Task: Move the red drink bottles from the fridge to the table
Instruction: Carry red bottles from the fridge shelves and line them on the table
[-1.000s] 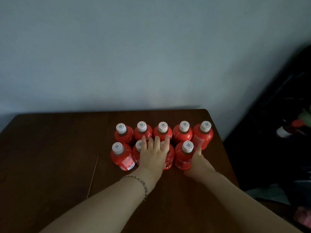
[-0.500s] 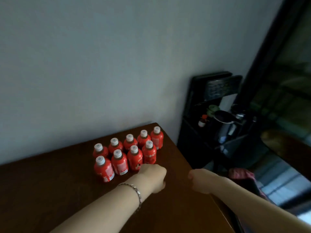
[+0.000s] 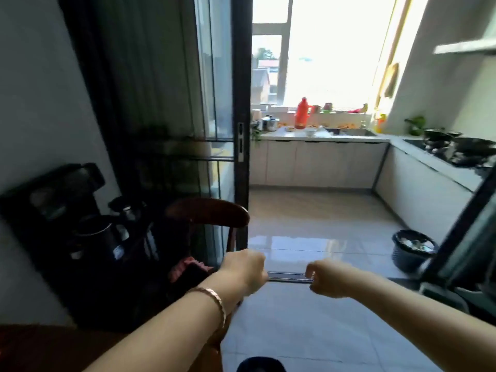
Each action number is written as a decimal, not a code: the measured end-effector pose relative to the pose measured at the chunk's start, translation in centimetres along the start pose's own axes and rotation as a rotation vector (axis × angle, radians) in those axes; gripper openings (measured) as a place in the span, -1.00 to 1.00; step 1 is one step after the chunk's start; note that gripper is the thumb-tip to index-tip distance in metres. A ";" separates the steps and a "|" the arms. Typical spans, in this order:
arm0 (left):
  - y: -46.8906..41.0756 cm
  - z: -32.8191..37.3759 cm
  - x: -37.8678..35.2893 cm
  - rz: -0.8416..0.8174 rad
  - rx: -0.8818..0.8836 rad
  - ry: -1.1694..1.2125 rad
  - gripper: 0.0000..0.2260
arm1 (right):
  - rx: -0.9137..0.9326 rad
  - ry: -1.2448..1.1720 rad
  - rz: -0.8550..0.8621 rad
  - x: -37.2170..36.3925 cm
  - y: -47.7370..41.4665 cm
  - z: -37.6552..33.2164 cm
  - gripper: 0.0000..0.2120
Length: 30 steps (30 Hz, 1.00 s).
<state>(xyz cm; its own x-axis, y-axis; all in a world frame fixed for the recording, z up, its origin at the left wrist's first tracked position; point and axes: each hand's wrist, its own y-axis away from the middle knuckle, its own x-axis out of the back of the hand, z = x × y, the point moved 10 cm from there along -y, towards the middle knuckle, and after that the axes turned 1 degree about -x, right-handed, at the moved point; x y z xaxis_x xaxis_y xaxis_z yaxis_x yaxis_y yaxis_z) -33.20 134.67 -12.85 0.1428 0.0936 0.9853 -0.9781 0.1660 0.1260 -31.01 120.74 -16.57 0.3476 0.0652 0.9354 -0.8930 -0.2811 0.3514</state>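
Note:
No red drink bottles and no fridge show in the head view now. Only a brown corner of the table (image 3: 40, 345) remains at the bottom left. My left hand (image 3: 244, 269), with a bracelet on its wrist, is held out in front as a loose fist holding nothing. My right hand (image 3: 327, 277) is beside it, fingers curled in, also holding nothing. Both hands hover over the tiled floor at the doorway into the kitchen.
A dark wooden chair (image 3: 209, 213) stands just left of my left hand. A black appliance stand (image 3: 67, 224) is against the left wall. The sliding glass door (image 3: 236, 130) is open onto a kitchen with a counter (image 3: 322, 138), a black bin (image 3: 412, 249) and a stove (image 3: 467, 151).
My view has swung right, away from the table and bottles toward the kitchen doorway. Both hands left the bottles and closed into loose fists, holding nothing.

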 end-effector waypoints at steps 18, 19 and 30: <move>-15.1 73.4 8.6 0.218 -0.843 -0.010 -0.76 | -0.958 -0.087 0.326 10.3 33.4 66.7 -0.74; -15.5 76.5 9.1 0.224 -0.870 -0.017 -0.76 | -0.988 -0.083 0.347 11.2 34.9 69.1 -0.74; -25.5 104.9 14.2 0.358 -1.137 0.040 -0.80 | -1.266 -0.030 0.484 17.3 42.9 95.0 -0.79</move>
<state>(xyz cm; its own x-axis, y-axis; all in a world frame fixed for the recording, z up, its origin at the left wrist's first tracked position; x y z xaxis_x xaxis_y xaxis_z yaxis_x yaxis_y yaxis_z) -22.15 28.80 10.03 -0.0868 0.3391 0.9367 -0.2710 0.8968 -0.3498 -36.14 18.81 10.95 -0.0816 0.1864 0.9791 -0.5689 0.7979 -0.1994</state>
